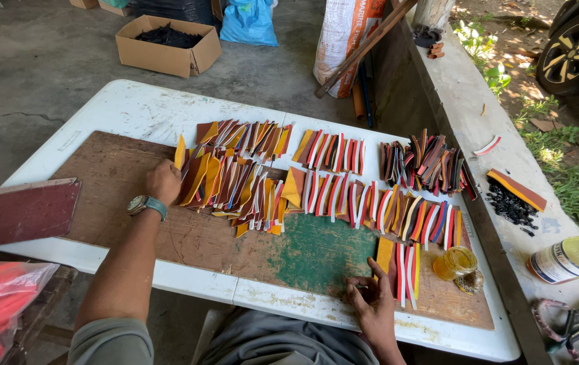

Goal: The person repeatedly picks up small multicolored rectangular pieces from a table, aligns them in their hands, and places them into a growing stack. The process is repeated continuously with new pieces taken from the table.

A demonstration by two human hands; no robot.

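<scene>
Soft shaded daylight, harsh sun overexposing the right side, sharp focus, mild wide-angle bending at edges

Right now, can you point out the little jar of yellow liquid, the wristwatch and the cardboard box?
Jar of yellow liquid [454, 263]: head view, on its glass side.
Wristwatch [142, 203]: head view, on its face, left wrist.
Cardboard box [161, 57]: head view, on its front wall.

A white folding table [127, 108] bears a worn wooden board [113, 176] and dark red panel [22, 213].

strips [343, 196]: red, yellow, white, brown | board [120, 176]: brown, green patch | table [134, 108]: white
</scene>
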